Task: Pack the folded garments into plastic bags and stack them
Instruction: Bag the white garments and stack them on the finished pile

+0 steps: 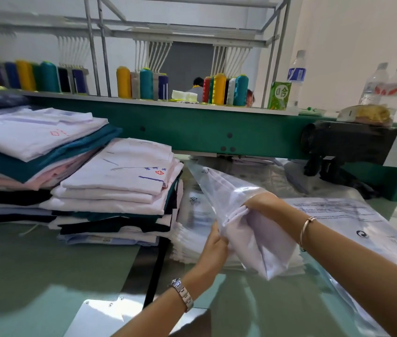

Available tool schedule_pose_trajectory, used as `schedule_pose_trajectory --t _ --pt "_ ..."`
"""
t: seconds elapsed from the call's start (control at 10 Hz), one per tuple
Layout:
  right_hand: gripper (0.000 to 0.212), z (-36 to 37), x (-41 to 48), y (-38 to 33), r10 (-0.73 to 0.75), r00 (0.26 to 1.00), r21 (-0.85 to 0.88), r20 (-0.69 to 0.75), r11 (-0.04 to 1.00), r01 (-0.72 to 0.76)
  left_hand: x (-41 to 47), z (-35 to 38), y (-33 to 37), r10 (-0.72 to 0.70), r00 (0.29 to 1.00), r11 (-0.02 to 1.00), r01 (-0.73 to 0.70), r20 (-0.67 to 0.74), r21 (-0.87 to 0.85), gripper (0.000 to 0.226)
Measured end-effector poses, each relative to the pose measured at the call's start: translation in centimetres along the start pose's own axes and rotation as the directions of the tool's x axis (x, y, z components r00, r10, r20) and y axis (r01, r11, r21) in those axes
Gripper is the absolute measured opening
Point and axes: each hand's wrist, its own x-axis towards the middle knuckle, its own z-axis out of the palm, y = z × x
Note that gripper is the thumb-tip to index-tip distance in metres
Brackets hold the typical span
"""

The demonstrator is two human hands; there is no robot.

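Held tilted above the middle of the pale green bench (34, 263), the clear plastic bag (207, 181) carried a folded white garment (273, 242). The left hand (214, 242) and right hand (263, 205), close together, each gripped it, probably to seat the garment.

A white garment (260, 239) is showing through a clear plastic bag (208, 182). On the left, folded clothes (119, 188) are layering white, teal, pink and navy, some bearing red and blue embroidery. Far back, yellow, teal and blue thread cones (219, 90) are lining a green beam (192, 127).
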Motion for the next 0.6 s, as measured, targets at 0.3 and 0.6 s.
schedule_pose_trajectory --t 0.3,0.6 --pt "0.020 2.2 7.0 -0.5 -0.168 0.982 -0.340 -0.090 0.932 0.128 -1.7 -1.2 -0.1 -0.130 0.986 0.927 0.158 0.103 -0.340 0.041" --pt "0.076 4.7 6.9 -0.8 -0.351 0.927 -0.400 -0.133 0.875 0.274 -1.8 -2.7 -0.5 -0.307 0.952 0.766 0.251 0.007 -0.591 0.042"
